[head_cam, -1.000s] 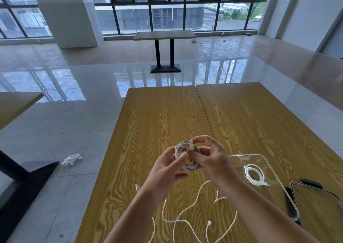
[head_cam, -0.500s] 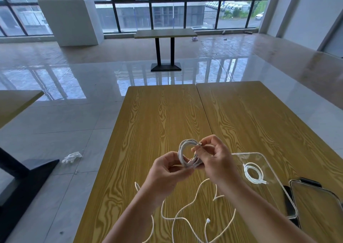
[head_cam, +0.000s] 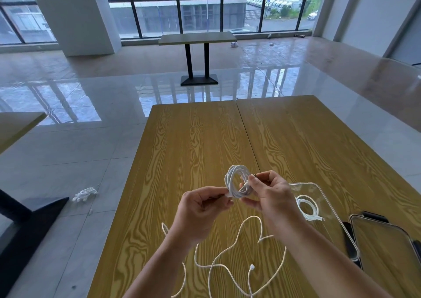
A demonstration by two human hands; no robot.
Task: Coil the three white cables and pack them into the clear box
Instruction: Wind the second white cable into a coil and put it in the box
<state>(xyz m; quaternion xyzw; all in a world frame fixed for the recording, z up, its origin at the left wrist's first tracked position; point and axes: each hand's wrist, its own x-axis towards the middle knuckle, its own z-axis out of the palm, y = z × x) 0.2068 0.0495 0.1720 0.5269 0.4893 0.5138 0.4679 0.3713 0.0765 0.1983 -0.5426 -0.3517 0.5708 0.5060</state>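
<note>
Left hand [head_cam: 202,209]: grip clenched on the near-left edge of the coil [head_cam: 237,181], thumb and forefinger pinching where the strands bunch. Coil held above the bench [head_cam: 182,138], ring standing roughly upright, its opening facing the camera.

Right hand [head_cam: 271,193]: grip pinching the coil's right side, fingertips seemingly on the plug end; exact hold partly hidden by the fingers. The coil sits between the two grips, touching both.

Loose cable [head_cam: 230,263]: uncoiled on the bench, below both hands, nearer the body.

Box [head_cam: 319,188]: just right of the right grip, on the bench, one coiled cable [head_cam: 307,209] already inside. Lid [head_cam: 387,247] further right.

Judgement: the next move is a short carry rightward and down; the right hand is nearer the box. The coil should go in flat, so it needs tipping from upright
</note>
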